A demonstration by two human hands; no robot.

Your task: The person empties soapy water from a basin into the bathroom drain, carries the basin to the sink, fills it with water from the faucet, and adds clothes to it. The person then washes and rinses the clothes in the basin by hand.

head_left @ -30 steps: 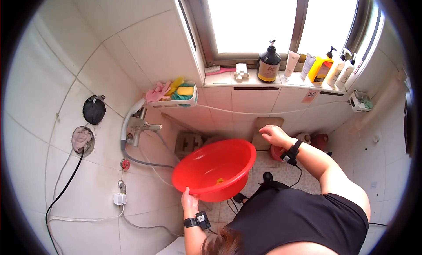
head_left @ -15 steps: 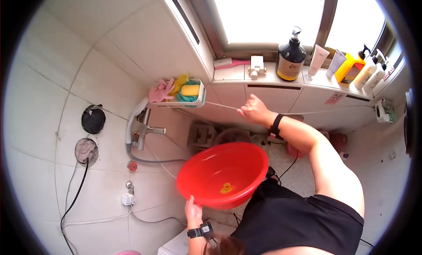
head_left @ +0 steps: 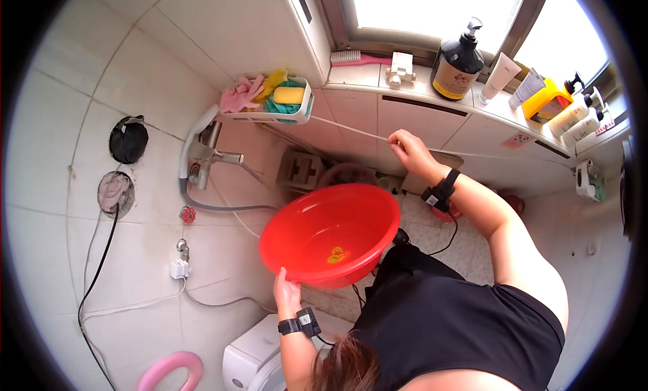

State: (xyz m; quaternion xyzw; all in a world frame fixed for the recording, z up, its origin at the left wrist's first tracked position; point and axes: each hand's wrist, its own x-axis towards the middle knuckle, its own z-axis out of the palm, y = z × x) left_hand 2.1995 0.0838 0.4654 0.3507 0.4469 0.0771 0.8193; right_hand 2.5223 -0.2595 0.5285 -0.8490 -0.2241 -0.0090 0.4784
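A red plastic basin with a yellow mark on its inside bottom hangs tilted in front of me. My left hand grips its near-left rim, thumb over the edge. A thin white cord runs across below the window ledge. On this cord my right hand is closed, fingers curled, and the cord bends there. Both wrists wear black bands with small boxes.
A white caddy with gloves and a yellow sponge is on the left wall, above a metal tap with a grey hose. Several bottles, including a black pump bottle, line the window ledge. A white toilet stands below.
The view has shifted, so the wall and ledge sit higher in it and more of the toilet shows. My right wrist has turned. The left hand keeps its grip on the basin.
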